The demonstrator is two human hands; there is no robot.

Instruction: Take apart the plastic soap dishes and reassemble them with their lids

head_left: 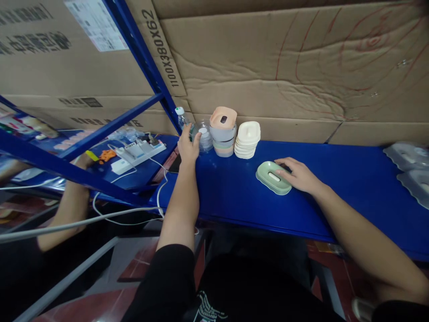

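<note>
My left hand point(188, 145) is at the back left of the blue table, fingers and thumb apart. It is beside a clear plastic bottle with a white cap point(180, 111) and a clear ribbed plastic container point(205, 139); whether it touches either, I cannot tell. My right hand point(300, 175) grips the right edge of a pale green oval lid point(268, 172), thumb on top. The lid lies on the table and has a whitish bar in its middle. Behind it stand a stack of cream lids point(248, 136) and a stack of grey and peach containers point(223, 134).
A blue metal frame point(147, 62) rises on the left, with cardboard point(251, 58) along the back. Beyond it are a white power strip point(139, 156) with cables and another person's arm point(72, 205). Translucent grey plastic pieces point(410, 156) lie at far right on the table point(345, 165).
</note>
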